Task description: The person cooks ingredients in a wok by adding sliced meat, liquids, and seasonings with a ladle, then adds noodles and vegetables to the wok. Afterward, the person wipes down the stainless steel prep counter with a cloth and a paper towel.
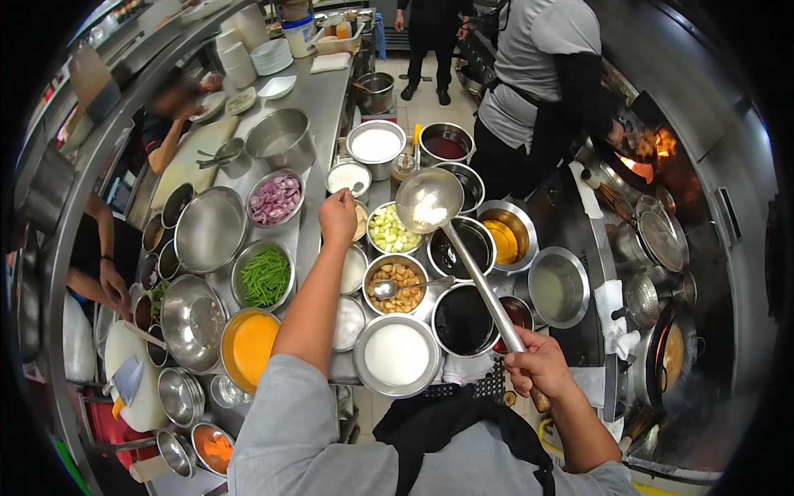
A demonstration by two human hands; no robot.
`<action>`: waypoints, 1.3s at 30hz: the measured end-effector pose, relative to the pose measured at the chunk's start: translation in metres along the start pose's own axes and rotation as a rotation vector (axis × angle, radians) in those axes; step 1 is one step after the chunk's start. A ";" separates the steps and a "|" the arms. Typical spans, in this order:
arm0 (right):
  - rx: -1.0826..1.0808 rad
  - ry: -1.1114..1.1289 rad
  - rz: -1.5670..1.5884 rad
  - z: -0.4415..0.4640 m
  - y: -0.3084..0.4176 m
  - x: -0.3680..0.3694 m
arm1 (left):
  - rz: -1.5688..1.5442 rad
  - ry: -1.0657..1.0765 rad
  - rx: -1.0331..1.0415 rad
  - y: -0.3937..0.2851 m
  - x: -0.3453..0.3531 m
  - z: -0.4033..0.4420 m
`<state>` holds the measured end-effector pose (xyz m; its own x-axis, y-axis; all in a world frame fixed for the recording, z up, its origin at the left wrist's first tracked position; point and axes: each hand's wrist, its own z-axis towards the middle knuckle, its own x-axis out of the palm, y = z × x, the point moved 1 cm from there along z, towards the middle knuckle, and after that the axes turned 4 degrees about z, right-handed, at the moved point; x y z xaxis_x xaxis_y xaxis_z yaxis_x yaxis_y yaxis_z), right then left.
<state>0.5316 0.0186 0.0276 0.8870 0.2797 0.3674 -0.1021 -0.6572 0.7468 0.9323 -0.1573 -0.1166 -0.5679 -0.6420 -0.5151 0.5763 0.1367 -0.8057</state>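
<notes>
My right hand (538, 365) is wrapped round the handle of a long metal ladle (484, 285). The ladle's wide bowl reaches over the containers, with some white food or powder (430, 208) in it. My left hand (338, 217) is stretched forward, its fingers pinched together at the near edge of a small bowl of white powder (349, 176). What the pinch holds, if anything, is hidden. Close by are chopped pale green vegetables (394, 230), brown chunks (395, 281) with a spoon (405, 287) on them, and a pot of dark liquid (469, 318).
Bowls of sliced purple onion (275, 198), green beans (263, 275) and orange liquid (251, 347) stand left. A co-worker (538, 74) is at a flaming wok (637, 165) ahead right. Another wok (672, 357) sits at right. People's arms (103, 248) show across the left counter.
</notes>
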 end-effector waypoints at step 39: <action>-0.345 -0.313 0.124 -0.185 -0.024 -0.185 | 0.365 -0.127 0.149 -0.046 -0.039 -0.128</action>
<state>0.2866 0.1119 0.0444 0.9463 -0.0447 0.3202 -0.3118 -0.3870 0.8677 0.8528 -0.0422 -0.0967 -0.2386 -0.6607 -0.7118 0.8108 0.2678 -0.5204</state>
